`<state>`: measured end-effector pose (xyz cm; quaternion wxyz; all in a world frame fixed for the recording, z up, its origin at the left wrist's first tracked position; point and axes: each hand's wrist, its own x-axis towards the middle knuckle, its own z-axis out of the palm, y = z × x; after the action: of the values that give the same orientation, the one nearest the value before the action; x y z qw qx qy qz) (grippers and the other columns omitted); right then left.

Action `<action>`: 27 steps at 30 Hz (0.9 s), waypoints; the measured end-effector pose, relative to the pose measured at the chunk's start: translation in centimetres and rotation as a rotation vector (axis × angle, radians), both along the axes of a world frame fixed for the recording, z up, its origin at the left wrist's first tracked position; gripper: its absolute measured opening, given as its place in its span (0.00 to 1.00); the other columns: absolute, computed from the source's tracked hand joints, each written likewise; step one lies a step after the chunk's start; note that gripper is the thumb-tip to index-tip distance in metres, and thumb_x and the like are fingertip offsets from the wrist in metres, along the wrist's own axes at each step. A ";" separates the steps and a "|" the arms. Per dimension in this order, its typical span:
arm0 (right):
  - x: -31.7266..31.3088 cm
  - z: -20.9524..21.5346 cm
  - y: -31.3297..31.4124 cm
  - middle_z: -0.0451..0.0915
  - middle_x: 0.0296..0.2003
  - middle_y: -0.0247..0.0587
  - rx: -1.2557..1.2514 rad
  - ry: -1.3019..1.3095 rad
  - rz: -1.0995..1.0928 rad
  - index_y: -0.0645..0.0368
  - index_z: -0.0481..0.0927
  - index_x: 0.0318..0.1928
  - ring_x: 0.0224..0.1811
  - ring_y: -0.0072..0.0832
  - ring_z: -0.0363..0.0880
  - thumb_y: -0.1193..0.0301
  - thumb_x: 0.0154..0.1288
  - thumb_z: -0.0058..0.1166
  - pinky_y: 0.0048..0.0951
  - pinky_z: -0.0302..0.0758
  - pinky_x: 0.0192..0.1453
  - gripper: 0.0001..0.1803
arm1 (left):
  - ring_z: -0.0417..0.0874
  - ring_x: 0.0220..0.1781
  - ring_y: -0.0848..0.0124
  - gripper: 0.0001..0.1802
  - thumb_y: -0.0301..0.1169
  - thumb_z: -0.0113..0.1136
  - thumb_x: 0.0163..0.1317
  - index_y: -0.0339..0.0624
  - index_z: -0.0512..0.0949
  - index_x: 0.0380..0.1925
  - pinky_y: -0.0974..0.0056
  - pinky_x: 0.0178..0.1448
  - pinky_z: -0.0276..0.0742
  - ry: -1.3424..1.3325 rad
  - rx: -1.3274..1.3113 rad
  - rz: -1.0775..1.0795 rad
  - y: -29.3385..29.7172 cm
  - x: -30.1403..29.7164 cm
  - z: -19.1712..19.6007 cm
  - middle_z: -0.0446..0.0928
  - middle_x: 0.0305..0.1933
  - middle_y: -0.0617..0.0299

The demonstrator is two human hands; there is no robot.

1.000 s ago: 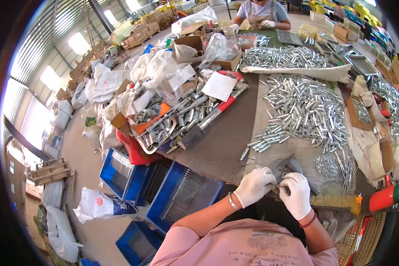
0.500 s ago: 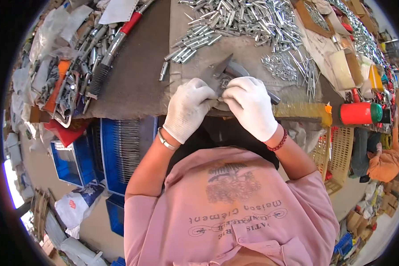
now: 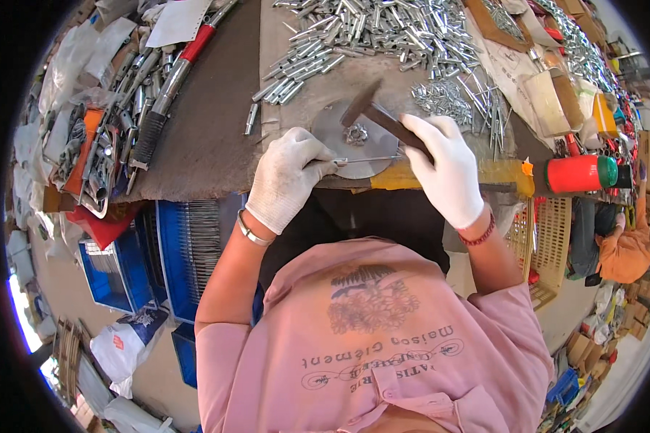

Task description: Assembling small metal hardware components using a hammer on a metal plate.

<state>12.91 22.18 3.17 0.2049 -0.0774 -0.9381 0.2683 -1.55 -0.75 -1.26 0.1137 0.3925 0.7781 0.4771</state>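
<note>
In my gloved left hand, thumb and fingers pinch a thin metal rod, which has a small fitting at the pinched end. It reaches rightward over the near part of a round grey metal plate. My gloved right hand is closed around the handle of a hammer. The hammer's head tilts up at the far left, above the plate. A little cluster of shiny metal parts sits on the plate beneath the hammer.
Piled metal tubes cover the far bench, with small pins nearer. Left lie tools, including a long red-and-black wrench. Blue crates stand below the bench. At right are a red-green cylinder and another person.
Both hands were close together; now they are apart. My right hand has moved right and taken up the hammer, which had lain behind the hands. The rod now shows clearly.
</note>
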 end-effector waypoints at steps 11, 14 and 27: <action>3.2 0.8 -1.2 0.79 0.36 0.45 -0.044 -0.123 0.184 0.44 0.79 0.72 0.35 0.47 0.84 0.75 0.70 0.63 0.43 0.81 0.39 0.31 | 0.84 0.42 0.52 0.08 0.22 0.77 0.53 0.40 0.86 0.32 0.53 0.46 0.80 0.009 0.013 -0.012 0.0 -0.2 -0.3 0.81 0.36 0.54; 3.3 2.4 -1.5 0.81 0.37 0.46 -0.241 0.024 0.147 0.45 0.78 0.73 0.34 0.47 0.83 0.77 0.70 0.62 0.40 0.81 0.39 0.32 | 0.84 0.42 0.52 0.08 0.22 0.77 0.52 0.41 0.86 0.32 0.53 0.46 0.80 -0.011 0.035 -0.030 0.1 -0.1 -0.2 0.81 0.36 0.55; 0.3 -1.3 0.2 0.82 0.40 0.47 -0.131 -0.121 0.172 0.48 0.82 0.69 0.43 0.48 0.85 0.75 0.70 0.64 0.43 0.84 0.52 0.27 | 0.85 0.42 0.54 0.07 0.23 0.77 0.54 0.41 0.89 0.34 0.54 0.48 0.81 0.020 0.027 -0.015 -0.1 -0.2 0.1 0.81 0.35 0.55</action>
<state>13.17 22.35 1.89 0.1186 -0.0259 -0.9324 0.3403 -1.70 -0.88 -1.13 0.1042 0.4048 0.7696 0.4828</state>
